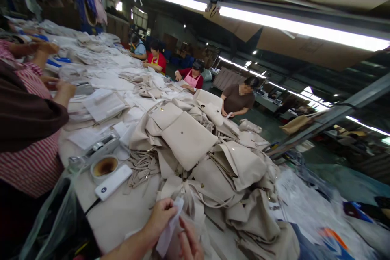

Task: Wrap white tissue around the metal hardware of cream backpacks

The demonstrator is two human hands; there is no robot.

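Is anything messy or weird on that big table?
The beige bags lie heaped in a jumble, flaps and straps tangled rather than stacked. A small cup near the table edge has a dark brown stain inside. The left hand and right hand hold a white slip.

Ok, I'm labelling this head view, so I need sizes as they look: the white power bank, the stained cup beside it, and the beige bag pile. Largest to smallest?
1. Beige bag pile, by far the largest.
2. White power bank.
3. Stained cup, only slightly smaller; the two are close.
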